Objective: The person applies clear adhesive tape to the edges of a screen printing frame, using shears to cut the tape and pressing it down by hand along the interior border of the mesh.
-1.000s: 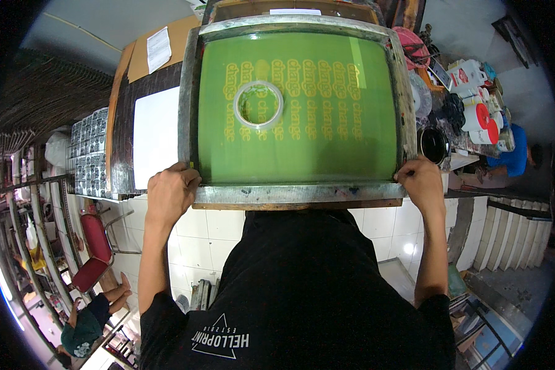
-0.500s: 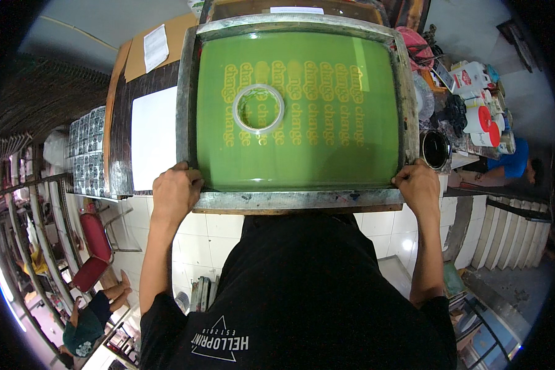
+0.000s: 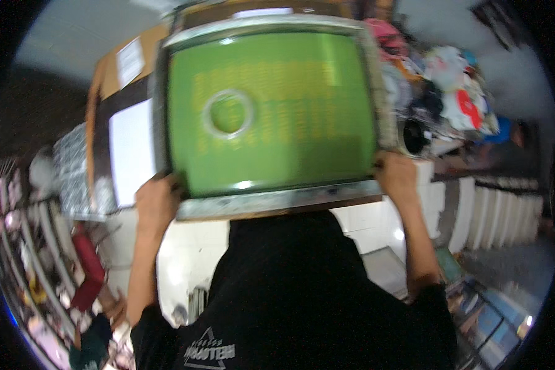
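A metal-edged screen printing frame (image 3: pixel 283 199) lies before me, its green mesh (image 3: pixel 290 166) bearing rows of yellowish stencilled lettering. My left hand (image 3: pixel 158 200) is closed on the frame's near left corner. At the near right corner my right hand (image 3: pixel 397 176) is closed in the same way, fingers curled at the edge. On the mesh, left of its middle, a roll of clear tape (image 3: pixel 249 117) lies flat. The picture is smeared by motion, so single fingers are hard to make out.
White paper (image 3: pixel 132 151) and cardboard (image 3: pixel 108 77) lie left of the frame. To the right stand a dark open pot (image 3: pixel 415 137) and cluttered containers (image 3: pixel 459 108). A red chair (image 3: pixel 87 262) and a seated person (image 3: pixel 92 342) are at the lower left.
The whole view has shifted and tilted slightly, so the frame and the surroundings sit farther left in the picture. Both hands remain on the frame's corners, and the tape still lies on the mesh.
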Action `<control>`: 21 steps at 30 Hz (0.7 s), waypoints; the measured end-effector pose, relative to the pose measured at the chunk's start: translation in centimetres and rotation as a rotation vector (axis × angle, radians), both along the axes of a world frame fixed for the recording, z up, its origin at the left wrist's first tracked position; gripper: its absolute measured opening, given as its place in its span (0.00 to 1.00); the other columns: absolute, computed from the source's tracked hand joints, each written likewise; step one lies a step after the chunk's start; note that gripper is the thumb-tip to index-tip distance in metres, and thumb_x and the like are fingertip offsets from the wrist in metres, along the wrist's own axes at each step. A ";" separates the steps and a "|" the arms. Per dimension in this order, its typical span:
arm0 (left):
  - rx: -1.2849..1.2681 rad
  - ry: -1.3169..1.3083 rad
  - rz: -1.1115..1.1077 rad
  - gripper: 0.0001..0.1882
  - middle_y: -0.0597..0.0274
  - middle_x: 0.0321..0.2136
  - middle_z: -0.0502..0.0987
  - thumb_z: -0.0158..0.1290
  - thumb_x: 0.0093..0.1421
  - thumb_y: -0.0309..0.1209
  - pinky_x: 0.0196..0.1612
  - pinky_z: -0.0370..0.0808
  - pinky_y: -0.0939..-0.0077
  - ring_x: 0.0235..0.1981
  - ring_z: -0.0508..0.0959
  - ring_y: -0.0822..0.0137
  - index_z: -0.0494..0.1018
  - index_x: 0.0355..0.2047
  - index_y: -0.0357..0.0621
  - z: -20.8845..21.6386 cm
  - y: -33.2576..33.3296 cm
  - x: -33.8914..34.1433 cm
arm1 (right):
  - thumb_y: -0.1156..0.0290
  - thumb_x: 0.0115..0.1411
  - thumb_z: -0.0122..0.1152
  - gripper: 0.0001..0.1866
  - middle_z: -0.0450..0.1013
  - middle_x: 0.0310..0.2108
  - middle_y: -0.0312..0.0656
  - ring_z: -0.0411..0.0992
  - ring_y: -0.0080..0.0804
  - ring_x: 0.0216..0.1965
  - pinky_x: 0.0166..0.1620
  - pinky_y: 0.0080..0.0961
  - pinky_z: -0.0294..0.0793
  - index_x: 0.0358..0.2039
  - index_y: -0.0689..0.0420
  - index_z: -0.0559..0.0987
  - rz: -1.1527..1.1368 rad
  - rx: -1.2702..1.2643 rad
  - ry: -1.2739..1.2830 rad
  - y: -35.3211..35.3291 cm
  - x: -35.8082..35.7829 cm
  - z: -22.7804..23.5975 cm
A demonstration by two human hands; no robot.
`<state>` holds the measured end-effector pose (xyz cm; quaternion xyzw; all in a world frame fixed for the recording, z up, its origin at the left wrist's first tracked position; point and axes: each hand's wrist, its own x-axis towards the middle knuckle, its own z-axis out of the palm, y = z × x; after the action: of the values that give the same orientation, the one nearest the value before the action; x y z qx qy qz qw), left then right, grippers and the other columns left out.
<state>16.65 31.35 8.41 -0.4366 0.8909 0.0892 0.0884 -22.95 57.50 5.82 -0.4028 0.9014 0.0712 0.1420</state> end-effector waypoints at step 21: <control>0.354 0.539 -0.413 0.44 0.51 0.49 0.78 0.75 0.41 0.37 0.60 0.68 0.58 0.53 0.75 0.50 0.70 0.60 0.43 1.1 5.9 -7.6 | 0.48 0.45 0.76 0.33 0.71 0.48 0.47 0.66 0.47 0.55 0.59 0.41 0.65 0.47 0.55 0.80 0.546 -0.281 -0.537 -5.1 7.6 1.9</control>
<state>9.02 37.22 9.56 -0.1870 0.9221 0.3336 -0.0587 -15.36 52.40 7.71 -0.6471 0.6930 -0.1254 0.2921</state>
